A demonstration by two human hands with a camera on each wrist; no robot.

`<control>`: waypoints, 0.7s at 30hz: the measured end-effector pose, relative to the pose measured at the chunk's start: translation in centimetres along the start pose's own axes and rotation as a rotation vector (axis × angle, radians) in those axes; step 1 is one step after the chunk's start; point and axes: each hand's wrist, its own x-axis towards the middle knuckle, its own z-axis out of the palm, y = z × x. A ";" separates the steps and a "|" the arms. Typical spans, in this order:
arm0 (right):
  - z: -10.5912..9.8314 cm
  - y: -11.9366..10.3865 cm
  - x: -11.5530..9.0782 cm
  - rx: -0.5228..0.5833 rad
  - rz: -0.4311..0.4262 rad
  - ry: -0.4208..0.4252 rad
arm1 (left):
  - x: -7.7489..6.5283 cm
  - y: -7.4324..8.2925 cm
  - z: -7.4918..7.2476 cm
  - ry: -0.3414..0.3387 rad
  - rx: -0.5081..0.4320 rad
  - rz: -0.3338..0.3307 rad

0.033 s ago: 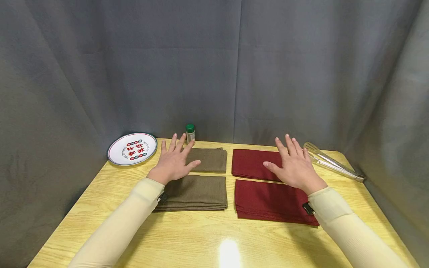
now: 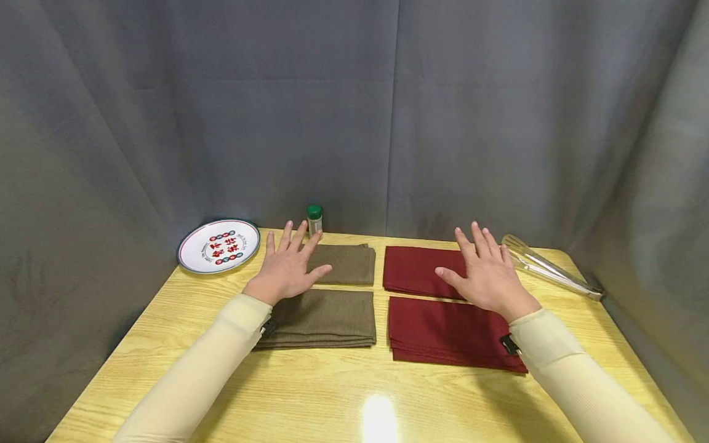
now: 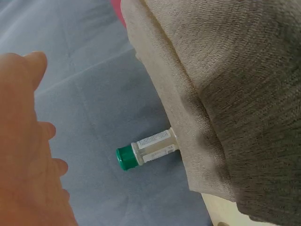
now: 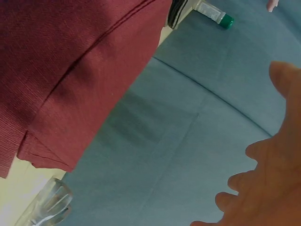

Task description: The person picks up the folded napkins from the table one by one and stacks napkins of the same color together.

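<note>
Two folded brown cloths [image 2: 327,317] laid on left of table [image 2: 310,400], two folded red cloths [image 2: 443,329] on right. Left hand [image 2: 284,267] held above brown pair, right hand [image 2: 487,277] above red pair; fingers of both spread apart, nothing gripped. Imo any cloth is best pinched through all layers, otherwise folds probably get messed up. Green-capped jar [image 2: 314,223] behind brown pair shouldn't be knocked. Plate [image 2: 192,247] far left, tongs [image 2: 570,285] far right: can be left alone.

On the table [image 2: 310,387], we read 不 in red on the plate [image 2: 192,247] at ten o'clock; the jar's [image 2: 314,220] label [image 3: 153,140], at eleven, is illegible.
</note>
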 end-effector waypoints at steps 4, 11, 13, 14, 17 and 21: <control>0.0 0.2 -0.2 0.025 0.005 -0.003 | -0.1 0.3 0.0 -0.001 0.007 0.000; -0.6 2.9 -1.3 0.124 0.049 -0.049 | -0.2 5.1 0.0 -0.028 0.020 0.047; -0.6 4.1 -1.9 0.144 0.062 -0.066 | -0.2 6.9 0.2 -0.045 -0.011 0.075; -0.5 4.7 -2.1 0.155 0.068 -0.073 | -0.1 7.8 0.4 -0.057 -0.025 0.085; 0.1 6.2 -3.0 0.192 0.087 -0.094 | 0.1 10.1 1.0 -0.089 -0.040 0.105; 1.3 7.7 -4.5 0.219 0.108 -0.145 | 0.4 12.4 2.1 -0.133 -0.051 0.111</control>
